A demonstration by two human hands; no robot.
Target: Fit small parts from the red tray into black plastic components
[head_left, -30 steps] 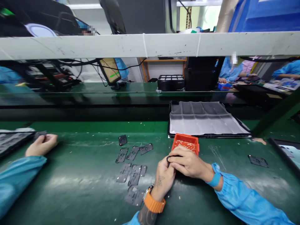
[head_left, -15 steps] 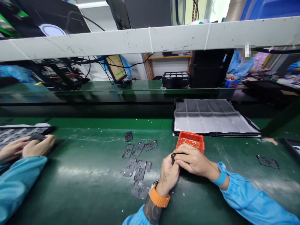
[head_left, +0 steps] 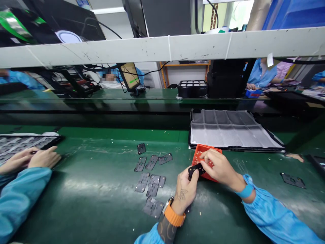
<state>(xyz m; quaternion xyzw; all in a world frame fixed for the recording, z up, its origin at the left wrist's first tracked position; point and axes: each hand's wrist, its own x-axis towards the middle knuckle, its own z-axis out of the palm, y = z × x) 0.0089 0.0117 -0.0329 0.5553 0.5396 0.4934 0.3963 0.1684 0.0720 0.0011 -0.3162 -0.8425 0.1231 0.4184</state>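
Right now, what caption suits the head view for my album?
Left hand holding a small black plate, right hand at its end, near a red tray, on a green table.

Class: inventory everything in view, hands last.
Bench: one, green, foreground
Loose parts: nine or more, black, on bench
Held part: one, black, in left hand
Box: one, red, by right hand
Small pieces: many, white, in box
Covered tray: one, black-white, behind box
Second tray: one, black-grey, far left
Shelf beam: one, white, top
People: several, mostly blue clothing, background
Co-worker's hands: two, blue sleeves, left
Left hand: one, orange strap, centre
Right hand: one, blue wristband, centre
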